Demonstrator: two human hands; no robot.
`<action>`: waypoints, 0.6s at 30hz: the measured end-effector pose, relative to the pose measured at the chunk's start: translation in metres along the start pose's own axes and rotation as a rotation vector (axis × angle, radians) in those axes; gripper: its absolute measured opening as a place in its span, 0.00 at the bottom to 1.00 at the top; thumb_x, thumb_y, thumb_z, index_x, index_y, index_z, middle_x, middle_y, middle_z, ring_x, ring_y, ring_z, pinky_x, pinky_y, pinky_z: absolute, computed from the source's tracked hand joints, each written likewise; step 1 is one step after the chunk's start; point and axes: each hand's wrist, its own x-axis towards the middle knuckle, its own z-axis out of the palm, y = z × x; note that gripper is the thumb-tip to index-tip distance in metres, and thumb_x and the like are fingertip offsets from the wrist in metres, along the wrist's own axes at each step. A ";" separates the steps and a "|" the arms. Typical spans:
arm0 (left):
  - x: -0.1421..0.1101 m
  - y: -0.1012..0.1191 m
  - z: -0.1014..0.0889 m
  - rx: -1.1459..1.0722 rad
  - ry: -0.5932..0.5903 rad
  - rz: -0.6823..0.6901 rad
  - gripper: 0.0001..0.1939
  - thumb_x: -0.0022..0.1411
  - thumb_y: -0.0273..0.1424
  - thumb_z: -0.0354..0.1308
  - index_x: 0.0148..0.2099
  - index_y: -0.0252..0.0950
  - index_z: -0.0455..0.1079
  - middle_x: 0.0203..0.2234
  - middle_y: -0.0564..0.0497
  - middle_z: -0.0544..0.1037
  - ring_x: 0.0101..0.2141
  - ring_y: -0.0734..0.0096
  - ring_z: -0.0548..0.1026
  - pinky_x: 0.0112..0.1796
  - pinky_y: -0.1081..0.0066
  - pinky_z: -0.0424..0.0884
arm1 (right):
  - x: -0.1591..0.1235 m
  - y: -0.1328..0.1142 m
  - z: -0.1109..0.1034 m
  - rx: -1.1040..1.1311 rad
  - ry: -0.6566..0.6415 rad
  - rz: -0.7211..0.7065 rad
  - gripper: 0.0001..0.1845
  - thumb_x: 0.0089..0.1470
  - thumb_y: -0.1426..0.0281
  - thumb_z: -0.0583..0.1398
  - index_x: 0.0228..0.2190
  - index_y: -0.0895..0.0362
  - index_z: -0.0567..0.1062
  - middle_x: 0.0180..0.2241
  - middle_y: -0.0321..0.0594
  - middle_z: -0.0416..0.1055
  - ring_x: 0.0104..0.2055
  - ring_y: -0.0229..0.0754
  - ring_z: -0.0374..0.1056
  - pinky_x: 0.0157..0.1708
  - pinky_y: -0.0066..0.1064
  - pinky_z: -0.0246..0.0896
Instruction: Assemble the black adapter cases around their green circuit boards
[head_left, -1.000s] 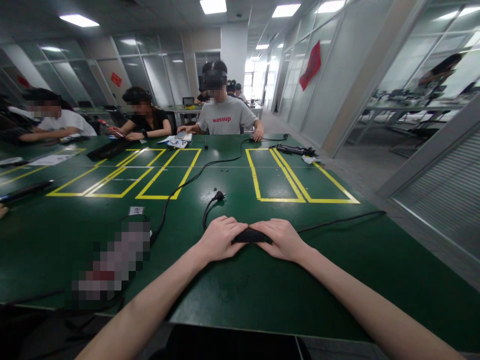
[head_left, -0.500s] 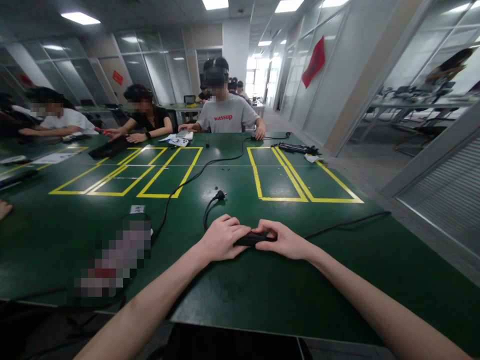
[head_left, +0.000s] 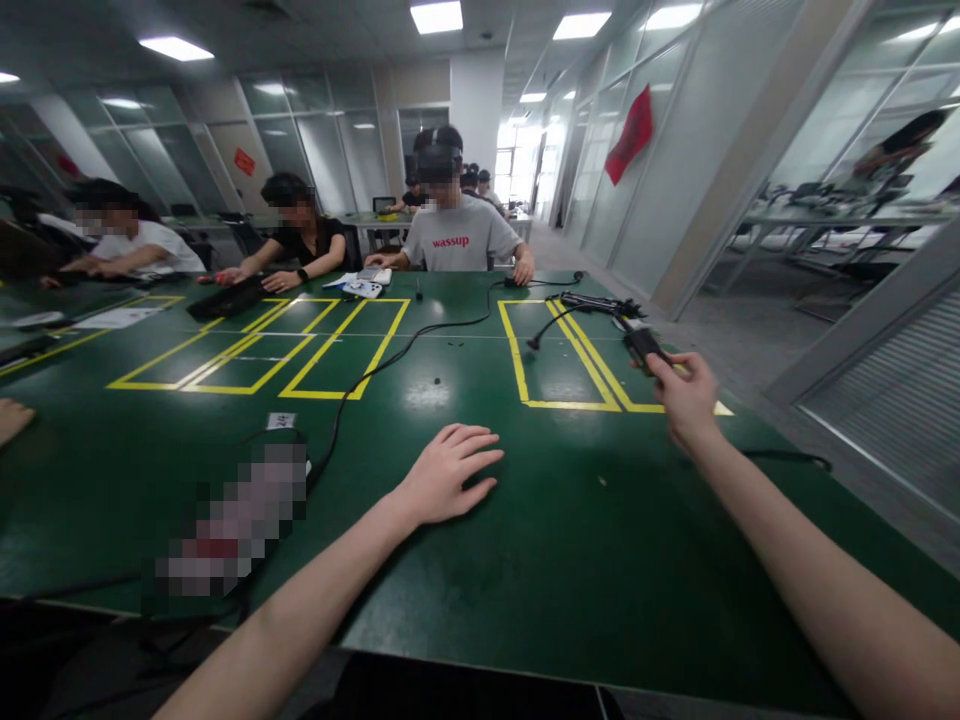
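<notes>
My right hand [head_left: 684,394] is lifted over the right side of the green table [head_left: 525,540], closed around a black power adapter [head_left: 643,347]. The adapter's thin cable with a plug [head_left: 534,343] hangs out to the left, above the yellow-taped rectangles [head_left: 570,360]. A second black cord [head_left: 787,456] trails from behind my right wrist towards the table's right edge. Resting flat on the table near the middle, my left hand [head_left: 448,473] has its fingers stretched out and holds nothing.
Another black cable [head_left: 390,360] runs across the table to a pixelated object [head_left: 232,520] at the near left. More black gear [head_left: 596,301] lies at the far right. Three people sit along the far and left sides. A stranger's hand [head_left: 11,417] shows at the left edge.
Both hands were together on the black adapter at the table's middle. My right hand has since lifted it up and to the right; my left hand let go and stays flat.
</notes>
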 end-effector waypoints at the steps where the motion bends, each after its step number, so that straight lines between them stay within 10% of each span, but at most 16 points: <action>1: 0.000 0.000 0.001 -0.012 -0.016 -0.004 0.16 0.70 0.34 0.58 0.58 0.40 0.75 0.57 0.43 0.78 0.59 0.55 0.73 0.59 0.50 0.69 | 0.004 0.007 -0.010 -0.096 0.117 -0.067 0.28 0.44 0.40 0.63 0.29 0.50 0.64 0.32 0.47 0.78 0.26 0.44 0.68 0.23 0.33 0.60; 9: 0.000 -0.001 0.004 -0.090 -0.045 -0.011 0.13 0.71 0.34 0.57 0.54 0.38 0.76 0.54 0.45 0.81 0.57 0.59 0.75 0.58 0.54 0.70 | -0.005 0.054 -0.054 -0.732 0.034 0.017 0.20 0.44 0.50 0.65 0.35 0.51 0.78 0.31 0.49 0.78 0.32 0.58 0.72 0.30 0.42 0.63; 18: -0.002 -0.002 0.005 -0.141 -0.044 -0.046 0.13 0.70 0.34 0.58 0.53 0.39 0.77 0.51 0.46 0.82 0.55 0.59 0.77 0.57 0.55 0.72 | 0.001 0.062 -0.055 -0.664 -0.288 -0.063 0.26 0.42 0.47 0.64 0.37 0.53 0.78 0.38 0.49 0.80 0.33 0.53 0.72 0.31 0.40 0.63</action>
